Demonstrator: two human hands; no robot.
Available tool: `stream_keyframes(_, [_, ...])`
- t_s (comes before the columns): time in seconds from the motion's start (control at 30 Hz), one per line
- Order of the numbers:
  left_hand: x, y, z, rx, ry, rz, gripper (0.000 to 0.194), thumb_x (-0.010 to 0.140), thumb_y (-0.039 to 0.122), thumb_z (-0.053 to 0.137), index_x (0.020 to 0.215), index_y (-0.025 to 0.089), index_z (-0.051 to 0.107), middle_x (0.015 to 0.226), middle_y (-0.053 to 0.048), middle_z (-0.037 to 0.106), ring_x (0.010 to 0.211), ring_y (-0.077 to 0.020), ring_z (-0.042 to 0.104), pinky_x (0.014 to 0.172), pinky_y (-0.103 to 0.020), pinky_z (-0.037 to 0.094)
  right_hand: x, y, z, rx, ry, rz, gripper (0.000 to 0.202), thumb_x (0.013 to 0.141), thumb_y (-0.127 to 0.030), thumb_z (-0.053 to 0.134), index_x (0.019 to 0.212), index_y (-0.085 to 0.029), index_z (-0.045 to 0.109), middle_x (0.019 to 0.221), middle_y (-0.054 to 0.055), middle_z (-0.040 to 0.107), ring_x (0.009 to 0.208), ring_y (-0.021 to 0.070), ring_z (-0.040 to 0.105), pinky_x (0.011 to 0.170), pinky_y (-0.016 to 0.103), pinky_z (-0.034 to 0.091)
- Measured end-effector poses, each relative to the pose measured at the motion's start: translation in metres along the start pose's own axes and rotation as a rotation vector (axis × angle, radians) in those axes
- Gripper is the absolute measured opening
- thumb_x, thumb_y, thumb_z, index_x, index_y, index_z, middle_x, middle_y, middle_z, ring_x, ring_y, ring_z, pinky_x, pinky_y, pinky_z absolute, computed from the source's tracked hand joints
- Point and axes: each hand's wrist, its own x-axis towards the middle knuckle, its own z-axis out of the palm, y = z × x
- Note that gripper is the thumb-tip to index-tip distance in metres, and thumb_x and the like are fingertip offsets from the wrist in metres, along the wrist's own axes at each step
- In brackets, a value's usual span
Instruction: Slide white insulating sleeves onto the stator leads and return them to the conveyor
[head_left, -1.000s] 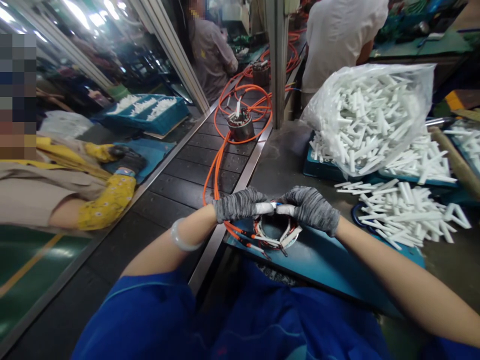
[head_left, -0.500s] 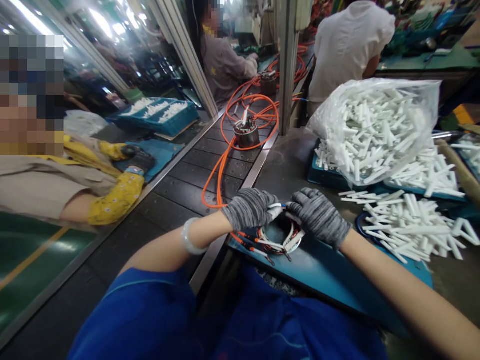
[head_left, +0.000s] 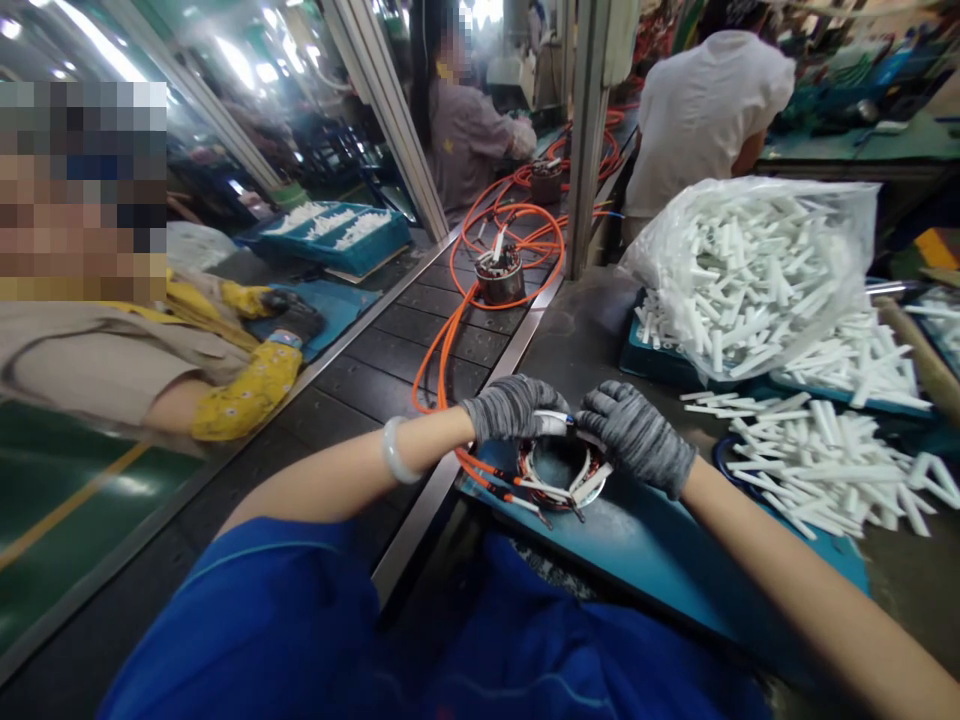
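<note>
A motor stator point(head_left: 594, 494), a ring with copper windings, lies on the blue mat in front of me. Orange cables point(head_left: 480, 468) with white-sleeved ends run to its left side. Over its far rim, my left hand point(head_left: 510, 408) in a grey striped glove is closed on a white sleeve point(head_left: 553, 424). My right hand point(head_left: 637, 440), gloved alike, pinches a thin wire point(head_left: 570, 421) with a bluish bit showing at the sleeve's right end. Its fingertips hide most of that wire. The two hands are close together but apart.
Loose white sleeves point(head_left: 825, 460) are heaped at right, before a clear bag point(head_left: 757, 270) full of them on a blue tray. Another stator point(head_left: 501, 276) with coiled orange cable stands on the slatted conveyor point(head_left: 367, 370). A co-worker's yellow-sleeved arm point(head_left: 240, 395) rests across it; a metal post point(head_left: 589, 150) rises ahead.
The view has shifted slightly, so the surroundings sit a little lower and further right. My left hand has drawn slightly back from the sleeve's end, showing more of it; the right keeps its pinch.
</note>
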Motion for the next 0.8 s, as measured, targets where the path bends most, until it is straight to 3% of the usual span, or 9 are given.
stream_keyframes(0.1, [0.001, 0.005, 0.004, 0.204, 0.029, -0.028, 0.028, 0.102, 0.037, 0.055, 0.118, 0.020, 0.072, 0.108, -0.006, 0.075, 0.101, -0.0236, 0.071, 0.081, -0.031, 0.052, 0.002, -0.005, -0.001, 0.002, -0.047, 0.053, 0.031, 0.105, -0.030, 0.046, 0.104, -0.018, 0.074, 0.096, 0.011, 0.065, 0.087, 0.0239, 0.047, 0.078, 0.036, 0.032])
stream_keyframes(0.2, [0.006, 0.012, -0.001, 0.326, -0.085, 0.020, 0.030, 0.102, 0.039, 0.053, 0.117, 0.020, 0.071, 0.107, -0.008, 0.073, 0.098, -0.0273, 0.072, 0.075, -0.034, 0.053, 0.006, -0.010, -0.004, 0.009, -0.114, 0.085, 0.028, 0.104, -0.029, 0.049, 0.105, -0.019, 0.074, 0.100, 0.012, 0.066, 0.091, 0.0250, 0.049, 0.081, 0.037, 0.034])
stream_keyframes(0.4, [0.004, 0.014, -0.011, 0.224, -0.069, 0.054, 0.025, 0.099, 0.029, 0.058, 0.118, 0.016, 0.070, 0.108, -0.008, 0.074, 0.101, -0.0258, 0.072, 0.083, -0.034, 0.055, 0.005, -0.009, -0.002, 0.069, -0.132, 0.136, 0.033, 0.106, -0.031, 0.043, 0.106, -0.019, 0.074, 0.101, 0.012, 0.066, 0.092, 0.0252, 0.051, 0.084, 0.038, 0.039])
stream_keyframes(0.53, [-0.025, -0.005, 0.004, -0.153, 0.101, 0.082, 0.031, 0.096, 0.031, 0.065, 0.125, 0.020, 0.065, 0.121, -0.006, 0.071, 0.104, -0.0188, 0.070, 0.086, -0.026, 0.055, -0.003, -0.007, 0.007, 0.173, -0.063, 0.221, 0.038, 0.107, -0.040, 0.042, 0.105, -0.019, 0.074, 0.100, 0.012, 0.067, 0.090, 0.0241, 0.053, 0.084, 0.038, 0.042])
stream_keyframes(0.63, [-0.054, -0.027, 0.024, -0.348, 0.189, 0.075, 0.042, 0.092, 0.034, 0.070, 0.131, 0.021, 0.060, 0.115, -0.004, 0.071, 0.100, -0.0179, 0.069, 0.084, -0.025, 0.056, -0.008, -0.009, 0.008, 0.311, 0.010, 0.253, 0.038, 0.106, -0.042, 0.042, 0.105, -0.019, 0.073, 0.096, 0.011, 0.067, 0.091, 0.0238, 0.057, 0.085, 0.038, 0.045])
stream_keyframes(0.73, [-0.071, -0.045, 0.042, -0.329, 0.293, 0.004, 0.026, 0.100, 0.032, 0.057, 0.122, 0.021, 0.065, 0.102, -0.002, 0.073, 0.092, -0.0163, 0.070, 0.083, -0.026, 0.057, 0.000, -0.019, -0.002, 0.579, 0.143, 0.277, 0.043, 0.103, -0.050, 0.047, 0.125, -0.018, 0.066, 0.109, 0.011, 0.069, 0.101, 0.0238, 0.062, 0.091, 0.038, 0.049])
stream_keyframes(0.8, [-0.073, -0.049, 0.049, -0.157, 0.419, -0.010, 0.025, 0.104, 0.032, 0.048, 0.113, 0.020, 0.068, 0.097, -0.004, 0.074, 0.088, -0.0169, 0.071, 0.082, -0.027, 0.057, 0.014, -0.031, -0.010, 0.765, 0.146, 0.264, 0.055, 0.100, -0.055, 0.051, 0.142, -0.019, 0.054, 0.122, 0.011, 0.068, 0.109, 0.0230, 0.063, 0.094, 0.037, 0.050])
